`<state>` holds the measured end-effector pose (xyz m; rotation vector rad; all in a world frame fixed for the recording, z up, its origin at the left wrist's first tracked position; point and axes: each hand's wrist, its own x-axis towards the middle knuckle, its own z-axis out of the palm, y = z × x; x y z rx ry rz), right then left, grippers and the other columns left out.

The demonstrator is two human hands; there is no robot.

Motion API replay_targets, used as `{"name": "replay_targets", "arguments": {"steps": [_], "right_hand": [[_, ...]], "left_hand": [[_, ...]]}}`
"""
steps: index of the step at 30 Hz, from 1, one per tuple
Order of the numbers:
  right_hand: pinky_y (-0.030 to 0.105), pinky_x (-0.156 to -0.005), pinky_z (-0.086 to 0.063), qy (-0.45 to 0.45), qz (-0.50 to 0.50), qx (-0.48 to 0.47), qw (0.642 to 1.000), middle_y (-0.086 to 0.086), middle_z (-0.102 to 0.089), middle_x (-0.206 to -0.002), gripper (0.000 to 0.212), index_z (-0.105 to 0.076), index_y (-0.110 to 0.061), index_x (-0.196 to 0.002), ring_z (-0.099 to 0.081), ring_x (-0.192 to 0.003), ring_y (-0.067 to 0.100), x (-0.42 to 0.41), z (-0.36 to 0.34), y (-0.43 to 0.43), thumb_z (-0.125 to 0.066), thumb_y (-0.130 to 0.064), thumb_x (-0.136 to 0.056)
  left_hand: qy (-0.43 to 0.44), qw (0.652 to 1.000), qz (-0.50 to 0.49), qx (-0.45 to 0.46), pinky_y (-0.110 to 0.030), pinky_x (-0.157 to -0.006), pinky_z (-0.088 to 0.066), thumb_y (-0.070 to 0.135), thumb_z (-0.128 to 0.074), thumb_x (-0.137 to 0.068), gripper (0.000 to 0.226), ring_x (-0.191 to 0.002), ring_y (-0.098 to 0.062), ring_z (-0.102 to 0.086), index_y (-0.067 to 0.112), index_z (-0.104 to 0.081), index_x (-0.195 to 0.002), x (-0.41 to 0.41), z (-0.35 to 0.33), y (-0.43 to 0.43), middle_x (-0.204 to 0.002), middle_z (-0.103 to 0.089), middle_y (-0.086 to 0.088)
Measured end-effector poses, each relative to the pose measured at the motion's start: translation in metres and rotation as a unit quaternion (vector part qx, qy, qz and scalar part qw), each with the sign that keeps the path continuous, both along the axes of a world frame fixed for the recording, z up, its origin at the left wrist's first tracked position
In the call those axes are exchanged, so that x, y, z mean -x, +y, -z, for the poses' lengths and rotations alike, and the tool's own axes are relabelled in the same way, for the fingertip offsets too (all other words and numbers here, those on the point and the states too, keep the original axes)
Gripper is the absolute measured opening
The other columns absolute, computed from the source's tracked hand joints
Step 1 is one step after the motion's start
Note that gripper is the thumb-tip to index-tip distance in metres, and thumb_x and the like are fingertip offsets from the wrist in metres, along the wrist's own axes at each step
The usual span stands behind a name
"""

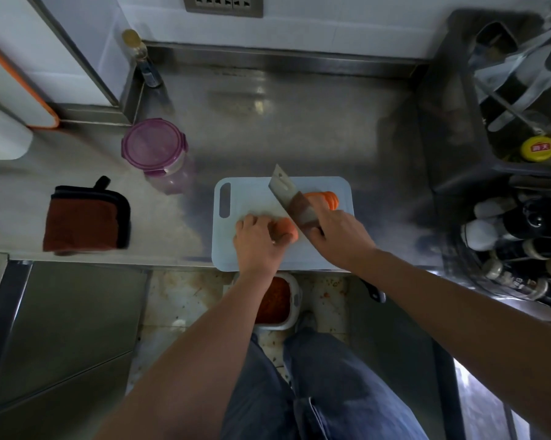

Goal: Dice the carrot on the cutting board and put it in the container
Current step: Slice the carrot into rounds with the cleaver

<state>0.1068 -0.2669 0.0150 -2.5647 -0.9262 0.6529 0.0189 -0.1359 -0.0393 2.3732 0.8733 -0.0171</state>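
Left hand (258, 241) curled, right hand (337, 231) clenched

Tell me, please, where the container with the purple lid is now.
The container with the purple lid stands on the steel counter, up and to the left of the cutting board, just behind the folded dark red cloth.

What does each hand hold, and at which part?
Right hand: the cleaver, by its handle. Left hand: the carrot piece, gripped over its left part.
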Motion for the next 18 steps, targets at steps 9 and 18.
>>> {"name": "replay_targets", "arguments": {"steps": [9,18], "right_hand": [[0.027,-0.049,-0.041,-0.01,-0.027,0.074,0.997,0.001,-0.05,-0.074,0.073,0.005,-0.031,-0.153,-0.054,-0.059,0.015,0.007,-0.011,0.013,-0.044,-0.018,-0.101],[0.024,-0.047,-0.039,0.03,-0.044,0.103,0.993,0.006,-0.055,-0.076,0.084,0.008,-0.029,-0.153,-0.056,-0.059,0.016,0.008,-0.01,0.016,-0.047,-0.006,-0.095]], "left_hand": [[0.003,0.999,-0.044,0.031,-0.031,-0.093,-0.041,0.034,-0.074,-0.084,0.027,-0.108,-0.024,-0.047,0.02,-0.073,-0.107,-0.004,-0.002,-0.002,-0.112,-0.059,-0.002],[0.023,0.998,-0.049,0.041,-0.03,-0.089,-0.041,0.028,-0.076,-0.083,0.026,-0.109,-0.026,-0.046,0.019,-0.075,-0.107,-0.009,0.001,0.0,-0.113,-0.058,-0.003]]}}
